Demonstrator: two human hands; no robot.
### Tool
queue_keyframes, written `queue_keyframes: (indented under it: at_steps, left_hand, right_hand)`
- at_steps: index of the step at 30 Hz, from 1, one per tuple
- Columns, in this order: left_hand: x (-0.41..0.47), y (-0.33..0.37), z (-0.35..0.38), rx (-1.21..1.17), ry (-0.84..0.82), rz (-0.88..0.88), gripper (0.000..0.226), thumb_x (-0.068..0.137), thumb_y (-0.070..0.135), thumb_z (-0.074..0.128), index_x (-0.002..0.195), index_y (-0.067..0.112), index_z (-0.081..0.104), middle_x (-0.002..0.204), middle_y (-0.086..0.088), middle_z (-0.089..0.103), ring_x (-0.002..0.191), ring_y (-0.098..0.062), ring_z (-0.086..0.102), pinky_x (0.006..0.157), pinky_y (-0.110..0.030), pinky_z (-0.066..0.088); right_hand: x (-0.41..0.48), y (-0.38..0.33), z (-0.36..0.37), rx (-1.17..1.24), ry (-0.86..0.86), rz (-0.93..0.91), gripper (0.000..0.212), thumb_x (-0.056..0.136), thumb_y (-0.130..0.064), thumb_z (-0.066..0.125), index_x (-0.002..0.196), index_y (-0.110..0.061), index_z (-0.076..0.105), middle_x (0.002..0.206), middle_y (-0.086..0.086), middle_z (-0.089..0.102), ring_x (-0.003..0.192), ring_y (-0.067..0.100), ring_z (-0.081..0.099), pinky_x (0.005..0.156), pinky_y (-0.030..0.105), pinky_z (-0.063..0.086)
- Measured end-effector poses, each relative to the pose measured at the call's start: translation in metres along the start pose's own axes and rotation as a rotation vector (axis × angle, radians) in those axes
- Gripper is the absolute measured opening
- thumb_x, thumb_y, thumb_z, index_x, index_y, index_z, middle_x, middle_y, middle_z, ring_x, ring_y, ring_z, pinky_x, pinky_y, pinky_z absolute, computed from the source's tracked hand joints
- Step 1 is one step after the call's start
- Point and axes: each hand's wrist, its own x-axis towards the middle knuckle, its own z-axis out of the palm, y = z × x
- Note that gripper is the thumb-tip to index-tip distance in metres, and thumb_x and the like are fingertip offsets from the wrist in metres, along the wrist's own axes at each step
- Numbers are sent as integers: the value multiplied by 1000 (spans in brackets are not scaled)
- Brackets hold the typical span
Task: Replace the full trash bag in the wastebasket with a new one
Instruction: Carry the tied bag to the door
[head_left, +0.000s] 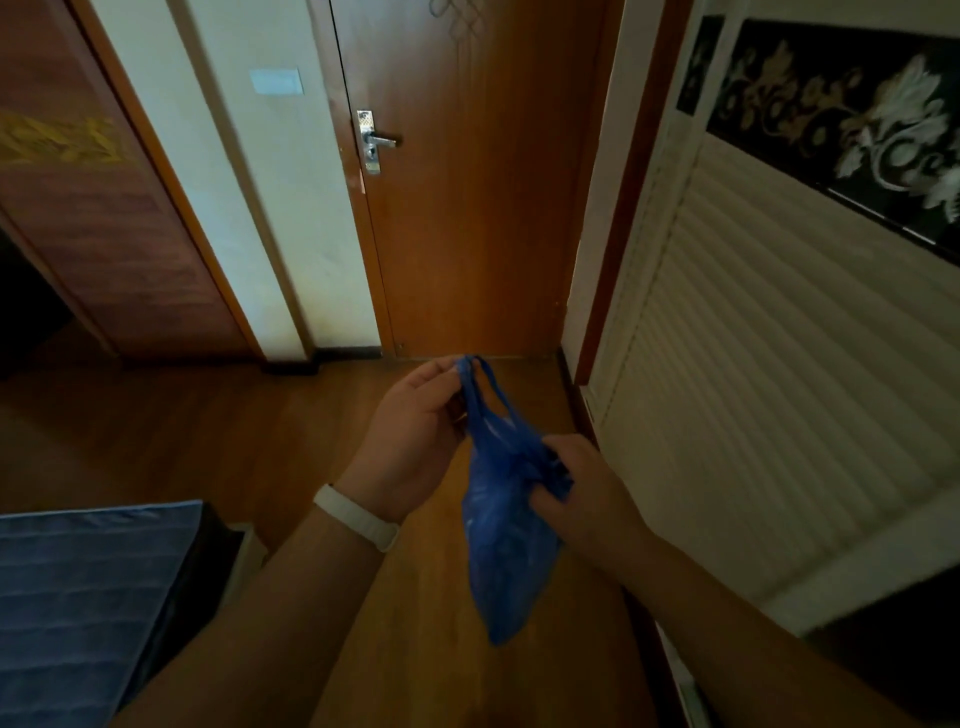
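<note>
A blue plastic trash bag (498, 540) hangs crumpled between both hands above the wooden floor. My left hand (410, 436), with a white band on its wrist, pinches one of the bag's handle loops at the top. My right hand (587, 488) grips the bunched plastic at the bag's right side, lower than the left hand. The bag's closed bottom end dangles below the hands. No wastebasket is in view.
A closed wooden door (467, 197) with a metal handle (376, 139) stands straight ahead. A white louvred wardrobe door (769, 374) runs along the right. A blue mattress corner (88, 597) lies at the lower left. A second wooden door (104, 208) stands at the left.
</note>
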Motion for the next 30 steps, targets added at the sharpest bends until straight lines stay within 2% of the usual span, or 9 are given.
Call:
queue_keyframes:
  at_steps: [6, 14, 17, 22, 24, 27, 30]
  left_hand:
    - [67, 2, -24, -25, 19, -10, 19, 97, 18, 47, 88, 10, 61, 73, -5, 57, 66, -14, 55, 62, -26, 50]
    - [190, 7, -61, 34, 95, -20, 22, 97, 16, 45, 86, 14, 64, 75, -3, 59, 69, -14, 55, 64, -27, 49]
    - [246, 15, -74, 43, 146, -20, 20, 97, 15, 46, 90, 12, 64, 74, -2, 60, 69, -14, 57, 64, -27, 49]
    - [336, 41, -92, 21, 265, -28, 18, 96, 14, 46, 94, 9, 64, 73, -3, 61, 68, -14, 58, 62, -25, 51]
    - [366, 51, -98, 21, 293, 3, 20, 96, 12, 45, 91, 9, 64, 76, -5, 60, 70, -15, 57, 64, -27, 51]
    - [397, 62, -107, -2, 330, 24, 22, 97, 10, 42, 87, 11, 62, 81, -7, 59, 74, -17, 56, 70, -31, 48]
    - [424, 72, -123, -20, 360, 41, 21, 97, 11, 42, 89, 11, 62, 80, -6, 61, 73, -16, 58, 66, -27, 51]
  right_hand:
    - [72, 14, 28, 66, -16, 63, 23, 87, -30, 66, 107, -29, 56, 103, -12, 56, 89, -1, 57, 77, 22, 50]
    - [204, 60, 47, 87, -81, 66, 32, 86, -34, 65, 115, -28, 55, 105, -13, 58, 94, 2, 60, 84, 35, 54]
    - [268, 67, 51, 133, -98, 32, 23, 87, -27, 66, 108, -26, 56, 100, -10, 59, 91, 3, 59, 83, 31, 54]
    - [376, 69, 52, 115, -141, -20, 16, 79, -18, 65, 92, -20, 55, 87, -4, 57, 80, 9, 56, 73, 37, 53]
    - [416, 69, 51, 102, -158, -65, 15, 77, -17, 65, 89, -19, 55, 85, -4, 57, 79, 9, 56, 70, 34, 51]
    - [464, 69, 55, 90, -178, -120, 14, 76, -26, 64, 85, -31, 55, 80, -11, 56, 74, 5, 57, 64, 25, 48]
    - [501, 66, 66, 62, -183, -183, 14, 74, -32, 64, 84, -33, 54, 80, -14, 56, 75, 3, 57, 65, 16, 42]
